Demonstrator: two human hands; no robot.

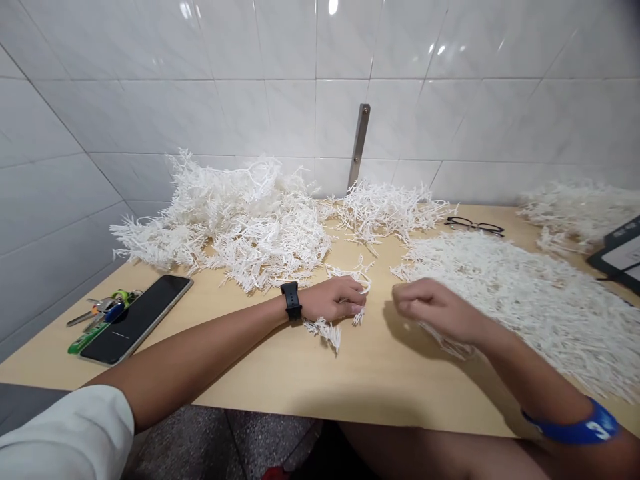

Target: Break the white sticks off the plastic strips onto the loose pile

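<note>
My left hand, with a black watch on its wrist, rests on the table with its fingers closed on a white branched piece. Thin, twig-like ends stick out past the fingertips, and more white sprigs show below the palm. To its right, my right hand is curled closed just above the table, slightly blurred. White branched bits poke out from under its palm; the fingers hide the rest. Right beside this hand spreads a wide, flat layer of small white pieces.
A tall heap of white branched pieces lies at the back left, a smaller heap at the back middle. Glasses lie at the back right, near a dark device. A phone and keys lie at the left.
</note>
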